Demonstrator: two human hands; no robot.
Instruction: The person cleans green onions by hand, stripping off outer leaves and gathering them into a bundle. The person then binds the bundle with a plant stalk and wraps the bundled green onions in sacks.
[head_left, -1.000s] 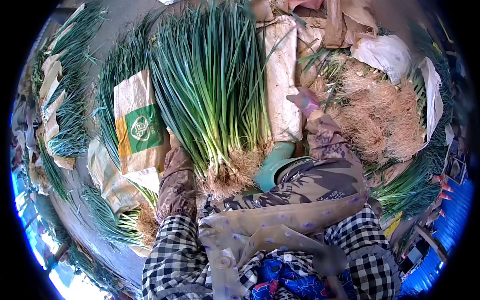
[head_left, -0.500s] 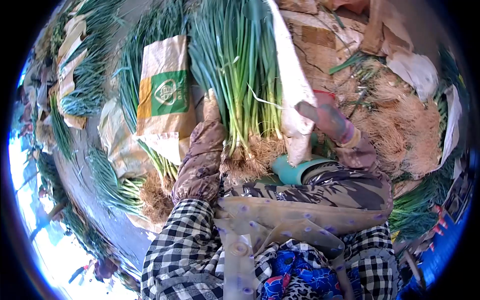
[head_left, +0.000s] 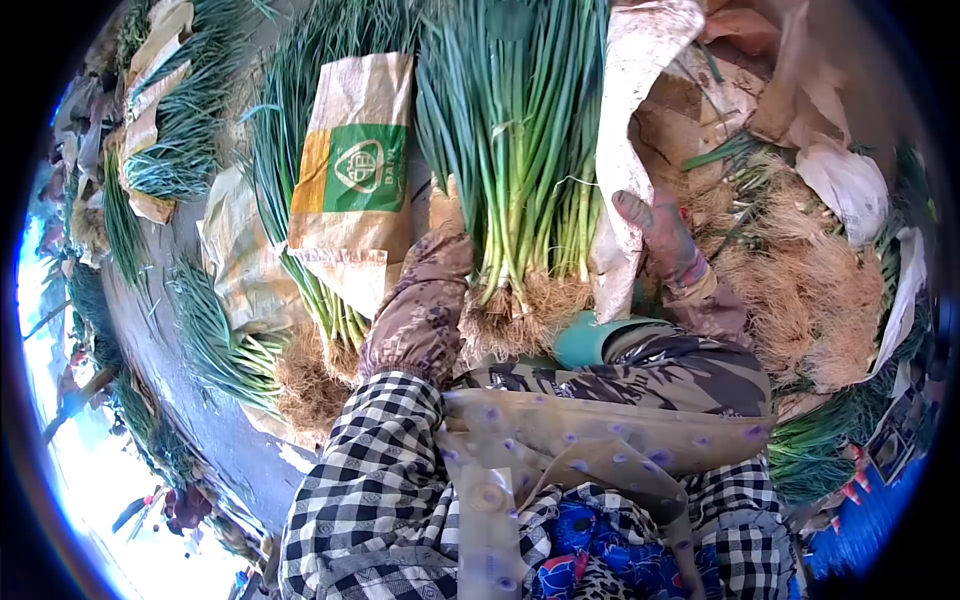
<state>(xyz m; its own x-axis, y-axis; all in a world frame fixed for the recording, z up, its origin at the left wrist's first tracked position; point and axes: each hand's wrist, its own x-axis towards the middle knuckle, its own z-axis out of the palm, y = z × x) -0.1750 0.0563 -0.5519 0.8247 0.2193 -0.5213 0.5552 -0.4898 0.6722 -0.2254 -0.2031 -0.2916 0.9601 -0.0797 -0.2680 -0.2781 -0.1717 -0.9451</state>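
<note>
A thick bunch of green onions (head_left: pixel 520 150) lies before me, leaves pointing away and shaggy roots (head_left: pixel 525 310) towards my lap. My left hand (head_left: pixel 446 207) rests against the bunch's left side; most of its fingers are hidden. On the right, a white woven sheet (head_left: pixel 632 110) runs up along the onions. My right hand (head_left: pixel 665 238), in a stained glove, grips the sheet's edge, with the thumb in front and the other fingers out of sight. Left of the onions, a printed sack piece (head_left: pixel 345 235) wraps another bunch.
Trimmed roots (head_left: pixel 800 280) and scraps are heaped at the right. More onions (head_left: pixel 235 365) lie at the left, with further wrapped bunches (head_left: pixel 180 120) beyond. A green tubular thing (head_left: pixel 585 340) sits by my camouflage-clad leg.
The view has shifted, so the bunch and both hands appear farther right. The white sheet's upper part has spread wider and leans right. Both hands remain beside the bunch.
</note>
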